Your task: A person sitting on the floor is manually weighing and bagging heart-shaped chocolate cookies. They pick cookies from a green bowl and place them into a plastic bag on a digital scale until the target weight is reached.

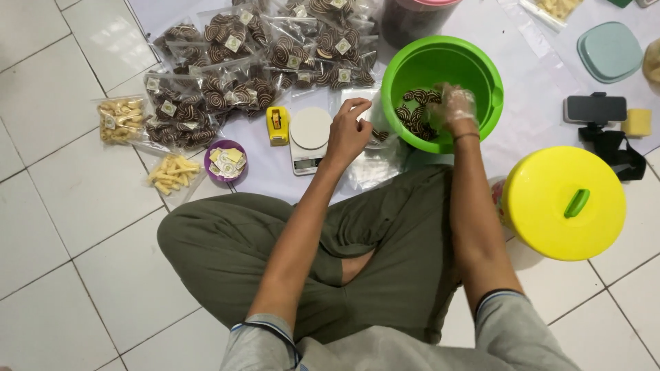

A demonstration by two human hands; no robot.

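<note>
We note our right hand [454,106], in a clear plastic glove, dipped into the green bucket [481,69] and closing on spiral-patterned cookies [414,117]. Our left hand [347,134] pinches a clear plastic bag [375,161] just left of the bucket rim, beside a small scale [309,137], on white floor tiles [55,172].

— What sat just to the left of the left hand [347,130]?

— A small white kitchen scale [309,137], with a little yellow gadget [278,126] touching its far side. Further left stood a purple bowl [208,167] of paper labels [227,161].

— And beyond that hand?

— A heap of sealed bags of spiral cookies [227,82] – and two bags of pale yellow sticks [172,173] well out to its left, on the white tiles [62,206].

— Near the right hand [454,106]?

— A yellow lidded bucket [550,206] sat nearer the person than that hand and to its right. A phone on a black stand [595,108] stood well to the right, beside a yellow block [637,122], with a teal lid [609,51] beyond them.
</note>
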